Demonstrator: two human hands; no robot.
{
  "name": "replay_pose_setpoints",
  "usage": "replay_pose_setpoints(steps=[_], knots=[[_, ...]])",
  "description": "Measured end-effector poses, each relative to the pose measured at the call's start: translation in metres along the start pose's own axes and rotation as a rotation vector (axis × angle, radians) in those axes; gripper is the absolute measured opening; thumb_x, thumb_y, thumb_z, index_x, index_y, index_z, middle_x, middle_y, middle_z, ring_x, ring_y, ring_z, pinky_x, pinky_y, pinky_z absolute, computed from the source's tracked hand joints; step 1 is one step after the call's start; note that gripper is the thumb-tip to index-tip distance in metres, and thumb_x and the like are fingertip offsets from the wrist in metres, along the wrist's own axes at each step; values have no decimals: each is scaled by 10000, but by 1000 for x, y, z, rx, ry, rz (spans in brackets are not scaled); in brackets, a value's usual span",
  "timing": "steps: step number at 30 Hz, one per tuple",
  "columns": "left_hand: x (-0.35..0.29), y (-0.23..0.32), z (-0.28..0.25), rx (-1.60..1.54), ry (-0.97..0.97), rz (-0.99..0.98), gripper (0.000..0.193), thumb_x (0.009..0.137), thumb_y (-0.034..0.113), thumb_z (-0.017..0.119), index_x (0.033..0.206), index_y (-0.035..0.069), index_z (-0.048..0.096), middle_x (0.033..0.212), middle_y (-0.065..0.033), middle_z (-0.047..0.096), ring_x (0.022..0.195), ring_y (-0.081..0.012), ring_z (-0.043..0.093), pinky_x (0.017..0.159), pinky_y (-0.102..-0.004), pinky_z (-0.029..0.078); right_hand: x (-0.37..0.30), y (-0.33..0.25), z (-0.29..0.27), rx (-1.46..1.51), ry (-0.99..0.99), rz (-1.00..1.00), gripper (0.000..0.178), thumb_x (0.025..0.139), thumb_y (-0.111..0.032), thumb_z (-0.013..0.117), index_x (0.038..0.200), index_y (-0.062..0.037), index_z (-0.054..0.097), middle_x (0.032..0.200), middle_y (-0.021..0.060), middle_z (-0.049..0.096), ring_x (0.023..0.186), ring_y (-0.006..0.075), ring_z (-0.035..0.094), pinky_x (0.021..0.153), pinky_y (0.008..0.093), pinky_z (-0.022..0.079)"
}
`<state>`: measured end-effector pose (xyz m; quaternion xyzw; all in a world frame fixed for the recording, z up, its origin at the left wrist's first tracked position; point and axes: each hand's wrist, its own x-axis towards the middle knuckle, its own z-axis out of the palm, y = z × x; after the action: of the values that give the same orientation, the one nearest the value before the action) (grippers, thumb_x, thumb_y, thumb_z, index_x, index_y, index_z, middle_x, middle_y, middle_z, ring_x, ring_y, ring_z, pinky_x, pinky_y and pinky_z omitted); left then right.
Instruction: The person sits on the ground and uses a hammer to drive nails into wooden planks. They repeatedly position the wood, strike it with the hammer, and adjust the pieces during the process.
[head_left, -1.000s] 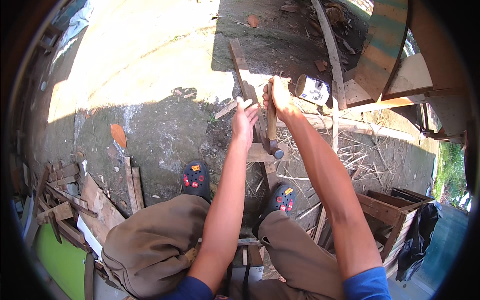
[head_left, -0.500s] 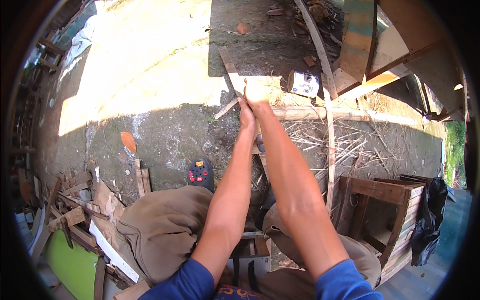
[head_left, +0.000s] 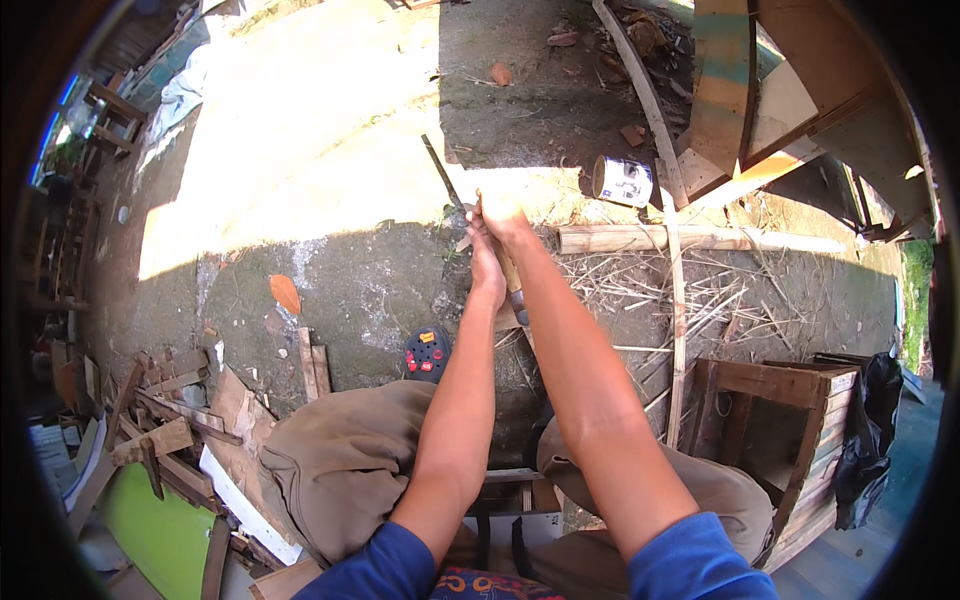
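My left hand (head_left: 486, 266) and my right hand (head_left: 507, 222) are close together in front of me, both closed around a long-bladed tool (head_left: 443, 172). Its thin dark blade points away to the far left. A tan handle with a grey end shows between my wrists, pointing back at me. Strong sunlight washes out my right hand, and the exact finger placement is partly hidden. Just below the hands, a piece of wood lies partly covered by my right forearm.
To the right lie a wooden pole (head_left: 610, 239), a long bent strip (head_left: 676, 300) and scattered thin sticks. A tin can (head_left: 622, 181) rests beyond them. A wooden frame (head_left: 765, 382) stands near right; scrap wood (head_left: 155, 440) is piled at left. My shoe (head_left: 427, 352) is below.
The tool's blade has turned from a broad brown face to a thin dark edge and tilts further left. More of its handle shows. The surroundings have shifted slightly rightward in view.
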<state>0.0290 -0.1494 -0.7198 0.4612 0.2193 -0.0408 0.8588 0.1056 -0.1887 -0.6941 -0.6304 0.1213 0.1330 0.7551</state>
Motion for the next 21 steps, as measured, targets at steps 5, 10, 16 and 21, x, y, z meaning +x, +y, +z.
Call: replay_pose_setpoints(steps=[5, 10, 16, 21], knots=[[26, -1, -26, -40, -43, -151, 713, 1081, 558, 172, 1582, 57, 242, 1631, -85, 288, 1497, -226, 276, 1224, -357, 229, 14, 2, 13, -272, 91, -145, 290, 999, -248, 499, 852, -45, 644, 648, 70, 604, 556, 156, 562, 511, 329, 455], [28, -15, -2, 113, -5, -150, 765, 1068, 597, 199, 1571, 28, 293, 1606, -118, 341, 1467, -240, 320, 1203, -365, 240, 40, 14, -19, -163, 80, -48, 300, 991, -233, 477, 767, -77, 603, 584, 36, 514, 483, 148, 456, 468, 330, 396], [11, -8, 3, 243, 129, -148, 879, 996, 739, 183, 1385, 6, 469, 1388, -142, 514, 1203, -220, 526, 1004, -369, 421, 3, -13, -15, 162, -94, 127, 344, 1051, -303, 405, 821, -88, 545, 624, 21, 501, 551, 137, 455, 511, 321, 403], [8, 5, -7, -18, -155, -308, 1098, 903, 849, 89, 1560, -22, 211, 1614, -145, 291, 1475, -261, 288, 1201, -382, 241, 5, -6, -16, 9, -132, 171, 298, 1023, -278, 480, 801, -89, 546, 630, 19, 508, 547, 134, 456, 495, 312, 393]])
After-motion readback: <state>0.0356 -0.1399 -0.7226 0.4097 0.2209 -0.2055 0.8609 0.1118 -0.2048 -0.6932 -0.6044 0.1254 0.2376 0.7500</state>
